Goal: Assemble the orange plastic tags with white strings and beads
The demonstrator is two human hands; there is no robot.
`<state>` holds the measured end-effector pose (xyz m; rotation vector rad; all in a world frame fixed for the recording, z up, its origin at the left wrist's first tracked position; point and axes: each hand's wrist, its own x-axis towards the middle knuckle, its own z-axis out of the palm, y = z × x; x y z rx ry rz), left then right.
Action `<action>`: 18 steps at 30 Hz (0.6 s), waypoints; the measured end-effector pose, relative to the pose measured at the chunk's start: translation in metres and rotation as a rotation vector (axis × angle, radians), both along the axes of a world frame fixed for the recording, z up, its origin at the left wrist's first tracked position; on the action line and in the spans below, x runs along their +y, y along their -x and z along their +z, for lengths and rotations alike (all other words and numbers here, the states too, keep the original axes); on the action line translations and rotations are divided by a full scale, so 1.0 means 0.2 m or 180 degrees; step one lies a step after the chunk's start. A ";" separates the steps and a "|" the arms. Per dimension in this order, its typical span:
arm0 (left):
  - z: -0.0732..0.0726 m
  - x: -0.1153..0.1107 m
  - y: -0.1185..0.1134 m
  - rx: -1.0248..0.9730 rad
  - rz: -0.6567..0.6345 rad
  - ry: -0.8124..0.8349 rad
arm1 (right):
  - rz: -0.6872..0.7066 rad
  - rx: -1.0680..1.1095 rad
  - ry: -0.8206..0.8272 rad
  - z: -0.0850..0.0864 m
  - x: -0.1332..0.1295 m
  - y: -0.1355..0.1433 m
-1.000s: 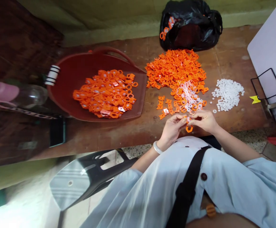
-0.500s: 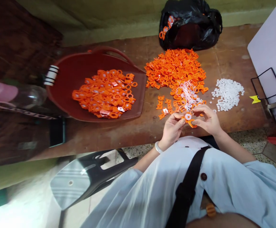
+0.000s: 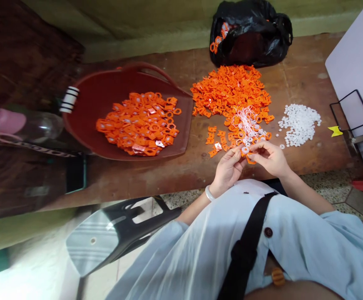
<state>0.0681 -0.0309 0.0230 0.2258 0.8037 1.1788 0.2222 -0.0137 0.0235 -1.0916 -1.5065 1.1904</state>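
Note:
Between my two hands is a small orange plastic piece (image 3: 250,160) with a white round disc (image 3: 245,149) in its middle. My left hand (image 3: 230,166) pinches its left side between thumb and fingertips. On the other side, my right hand (image 3: 270,157) is closed on the piece with thumb and forefinger. Just beyond my fingers lies a bundle of white strings (image 3: 245,123) with white round ends, resting on loose orange pieces. A large heap of orange plastic pieces (image 3: 231,89) spreads behind the bundle. To the right is a pile of small white plastic parts (image 3: 300,124).
A dark red basket (image 3: 84,100) on its left holds many orange pieces (image 3: 144,125). At the wall stands a black plastic bag (image 3: 256,33). A phone (image 3: 75,173) lies near the wooden table's (image 3: 156,175) front edge. A grey stool (image 3: 106,237) stands below; a pale panel (image 3: 356,62) is at right.
Both hands have shifted slightly away from my body with the orange piece. My right fingers have closed in on it, and the piece has turned a little.

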 end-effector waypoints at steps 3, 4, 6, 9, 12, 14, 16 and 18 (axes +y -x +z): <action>0.00 0.00 0.00 -0.0107 -0.0019 0.0048 | 0.0048 -0.0060 -0.0007 -0.01 0.01 -0.01; 0.00 0.00 0.00 -0.0130 -0.0025 0.0050 | 0.0063 -0.0132 -0.0041 -0.01 0.01 -0.02; -0.01 0.00 0.00 -0.0153 -0.0029 0.0037 | 0.0092 -0.0270 -0.0097 0.00 0.01 -0.02; -0.03 -0.01 -0.01 -0.0092 -0.0040 -0.0071 | 0.0137 -0.0281 -0.0025 0.00 -0.01 -0.03; -0.04 -0.01 -0.01 0.0085 -0.0035 -0.0238 | 0.0112 -0.0139 0.0142 0.01 -0.03 -0.03; -0.05 -0.01 -0.01 0.0227 0.0020 -0.0318 | 0.0071 -0.0081 0.0209 0.02 -0.04 -0.03; -0.05 0.00 -0.01 0.0341 0.0097 -0.0378 | 0.0032 -0.0050 0.0247 0.02 -0.06 -0.03; -0.05 0.00 -0.01 0.0403 0.0134 -0.0440 | 0.0006 -0.0035 0.0279 0.03 -0.07 -0.03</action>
